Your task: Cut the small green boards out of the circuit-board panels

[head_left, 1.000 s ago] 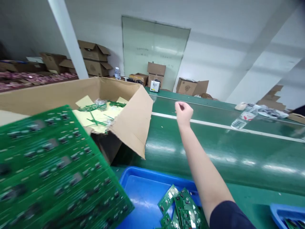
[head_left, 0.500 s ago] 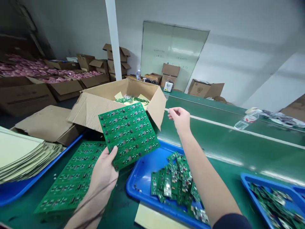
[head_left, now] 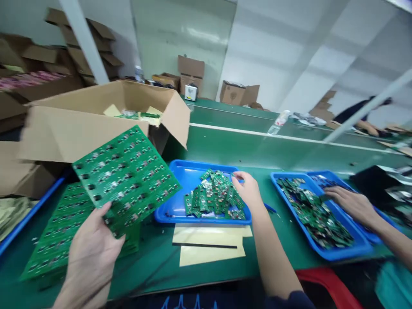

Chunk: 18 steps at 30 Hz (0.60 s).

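Green workbench (head_left: 225, 274) up front: left hand (head_left: 92, 253) clasps a large green circuit-board panel (head_left: 127, 178) by its lower corner, raised above a flat stack of panels (head_left: 54, 240). Right hand (head_left: 247, 191) sits on small green boards (head_left: 214, 199) heaped in a blue plastic tray (head_left: 180, 171); whether it grips one, I cannot tell.

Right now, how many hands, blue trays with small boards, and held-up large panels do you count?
Hands: 3 (left hand, right hand, co-worker's hand)
Blue trays with small boards: 3 (middle tray, right tray, far tray)
Held large panel: 1
Total: 7
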### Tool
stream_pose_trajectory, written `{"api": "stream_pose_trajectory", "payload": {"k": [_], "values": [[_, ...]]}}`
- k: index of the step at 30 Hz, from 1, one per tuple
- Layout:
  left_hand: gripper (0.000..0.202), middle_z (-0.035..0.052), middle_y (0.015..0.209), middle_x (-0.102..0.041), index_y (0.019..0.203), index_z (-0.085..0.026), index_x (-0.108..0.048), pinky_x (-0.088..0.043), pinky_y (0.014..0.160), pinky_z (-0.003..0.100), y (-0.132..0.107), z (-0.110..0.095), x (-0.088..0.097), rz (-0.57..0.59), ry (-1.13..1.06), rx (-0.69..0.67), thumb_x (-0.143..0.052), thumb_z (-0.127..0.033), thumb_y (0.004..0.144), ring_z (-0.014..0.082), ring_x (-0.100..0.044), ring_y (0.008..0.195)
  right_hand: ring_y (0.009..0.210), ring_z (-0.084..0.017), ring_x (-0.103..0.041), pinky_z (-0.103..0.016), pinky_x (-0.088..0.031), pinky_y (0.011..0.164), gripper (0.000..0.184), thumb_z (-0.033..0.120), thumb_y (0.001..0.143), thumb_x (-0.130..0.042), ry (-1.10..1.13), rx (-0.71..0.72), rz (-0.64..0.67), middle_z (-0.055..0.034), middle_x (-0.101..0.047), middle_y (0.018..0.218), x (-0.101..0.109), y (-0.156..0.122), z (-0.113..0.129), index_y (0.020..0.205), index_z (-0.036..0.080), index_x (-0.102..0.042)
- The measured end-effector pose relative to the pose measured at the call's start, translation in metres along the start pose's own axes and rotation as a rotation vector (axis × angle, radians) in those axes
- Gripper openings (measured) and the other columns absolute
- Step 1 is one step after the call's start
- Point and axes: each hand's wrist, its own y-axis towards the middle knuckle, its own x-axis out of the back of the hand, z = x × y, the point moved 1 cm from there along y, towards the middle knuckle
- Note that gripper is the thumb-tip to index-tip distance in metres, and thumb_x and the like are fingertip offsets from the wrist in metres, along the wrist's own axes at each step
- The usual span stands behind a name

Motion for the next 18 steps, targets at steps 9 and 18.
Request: {"api": "stream_pose_trajectory", "payload": {"k": [9,18], "values": [[0.025,0.0021,0.104,-0.067,0.104,-0.018,-0.061,-0.053,0.086,0.036,-0.005,0.024,-0.018,0.052,0.059,0.053,-0.047,-0.013,0.084,0.0203,-0.056,0.109,0.133,-0.03,-0.028,-0.059,-0.02,0.104,0.064,0.05,0.083,-0.037,-0.613,-0.256,0.234,-0.0148,-0.037,0.141,0.041,-0.085,-0.097,0.135,0.013,-0.035],[0.072,0.0101,0.129,-0.053,0.135,-0.026,-0.031,-0.052,0.086,0.041,0.0,0.056,-0.011,0.072,0.155,0.07,-0.067,-0.021,0.073,0.0255,-0.055,0.112,0.113,-0.032,-0.051,-0.045,-0.039,0.097,0.055,0.04,0.072,-0.051,-0.399,-0.22,-0.018,-0.0183,-0.059,0.115,0.051,-0.077,-0.093,0.118,0.01,-0.054]]}}
